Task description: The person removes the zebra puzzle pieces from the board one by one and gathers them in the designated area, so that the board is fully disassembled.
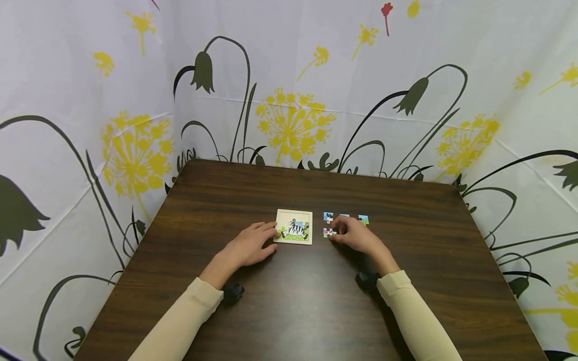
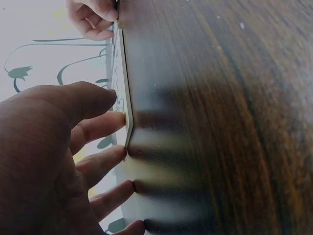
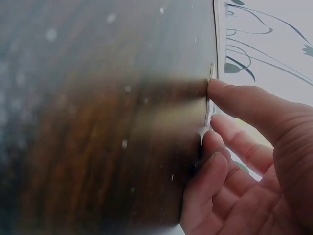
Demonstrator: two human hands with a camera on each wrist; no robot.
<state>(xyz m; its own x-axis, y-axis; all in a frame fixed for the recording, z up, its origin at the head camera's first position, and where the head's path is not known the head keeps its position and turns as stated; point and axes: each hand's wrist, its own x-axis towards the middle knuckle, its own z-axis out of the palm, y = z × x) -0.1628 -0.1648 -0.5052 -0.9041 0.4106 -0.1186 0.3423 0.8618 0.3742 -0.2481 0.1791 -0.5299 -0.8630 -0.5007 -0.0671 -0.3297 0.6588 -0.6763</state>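
Note:
A small square wooden puzzle board [image 1: 284,217] lies flat on the table, with zebra picture pieces set in its lower right part and pale wood around them. At its left edge rests my left hand [image 1: 253,244], fingers spread, the forefinger touching the board's rim [image 2: 129,103]. To the right of the board, my right hand [image 1: 356,236] pinches a puzzle piece [image 1: 327,233] between thumb and fingers, low at the table. Just behind it lie a blue piece with zebra markings [image 1: 327,217], another piece [image 1: 344,215] partly behind the hand, and a blue-green piece [image 1: 364,219].
The dark wood-grain table [image 1: 289,311] extends around the puzzle on all sides. A white curtain [image 1: 280,60] with flower prints hangs behind and beside it. Black wrist devices [image 1: 233,294] sit under both cuffs.

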